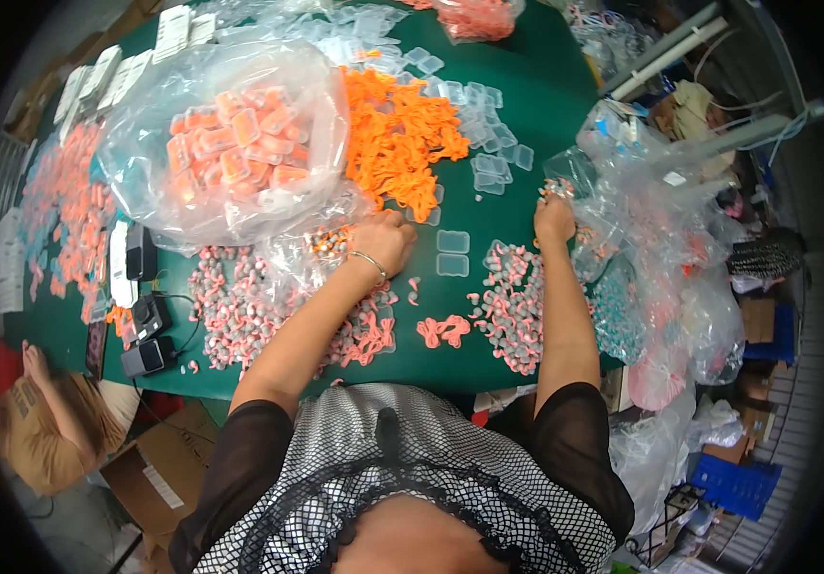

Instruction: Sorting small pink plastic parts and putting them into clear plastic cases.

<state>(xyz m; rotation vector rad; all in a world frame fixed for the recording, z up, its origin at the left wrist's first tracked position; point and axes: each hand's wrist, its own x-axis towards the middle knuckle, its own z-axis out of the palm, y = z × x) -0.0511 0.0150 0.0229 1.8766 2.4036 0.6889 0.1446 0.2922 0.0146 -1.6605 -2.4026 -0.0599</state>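
My left hand (385, 244), a bangle at its wrist, is curled beside a clear bag (311, 251) of small orange-and-white pieces, just below the orange cords (402, 139). Its fingertips are partly hidden, and I cannot make out what they hold. At the right, my right hand (554, 220) has its fingers closed at a small cluster of pale pieces (557, 187) by a clear bag's edge. Between the hands lies an open clear plastic case (452, 253). Nearer me is a bundle of pink cord (443, 331). Piles of grey-and-pink plugs (510, 311) spread below both hands.
A large clear bag (321, 91) holds orange-filled cases. Several empty clear cases (493, 172) lie on the green table (527, 57). Black devices with cables (149, 316) stand at left. Crumpled plastic bags (665, 316) crowd the right edge. Another person (58, 421) sits at lower left.
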